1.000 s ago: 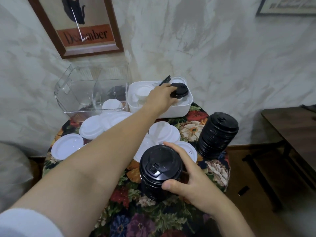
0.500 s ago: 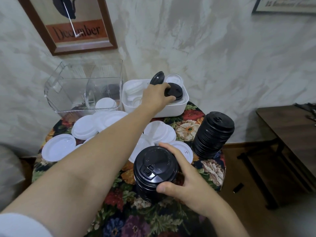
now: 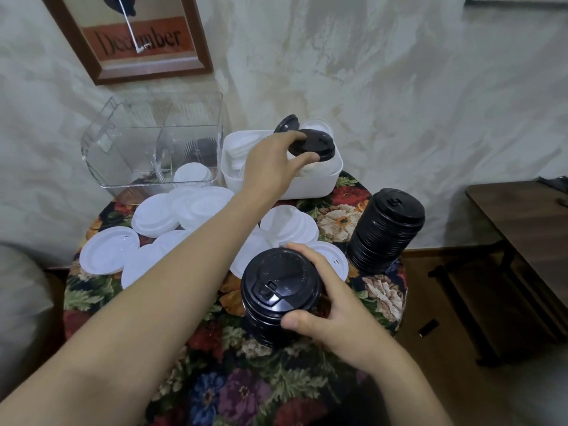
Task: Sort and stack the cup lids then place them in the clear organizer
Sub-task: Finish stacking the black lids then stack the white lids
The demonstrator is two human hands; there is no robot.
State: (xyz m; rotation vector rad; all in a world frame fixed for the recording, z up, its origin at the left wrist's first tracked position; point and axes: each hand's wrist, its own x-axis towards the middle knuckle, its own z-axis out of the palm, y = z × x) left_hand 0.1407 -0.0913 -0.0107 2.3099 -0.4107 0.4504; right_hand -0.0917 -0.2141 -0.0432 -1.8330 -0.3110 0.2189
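Note:
My left hand (image 3: 273, 166) reaches over the white bin (image 3: 310, 184) and pinches a black lid (image 3: 316, 146) lifted just above it. Another black lid (image 3: 286, 123) stands on edge behind it. My right hand (image 3: 325, 315) wraps around a short stack of black lids (image 3: 278, 295) near the table's front. A taller black stack (image 3: 384, 230) leans at the right. Several white lids (image 3: 184, 216) lie spread over the floral tablecloth. The clear organizer (image 3: 150, 142) stands at the back left with black lids in its rear and a small white stack (image 3: 192, 173) at its front.
The round table (image 3: 246, 392) is small and its edge drops off close on every side. A dark wooden bench (image 3: 522, 229) stands to the right. A framed picture (image 3: 135, 38) hangs on the wall behind the organizer.
My left hand has lifted the black lid up out of the white bin. The right hand keeps its hold on the near black stack.

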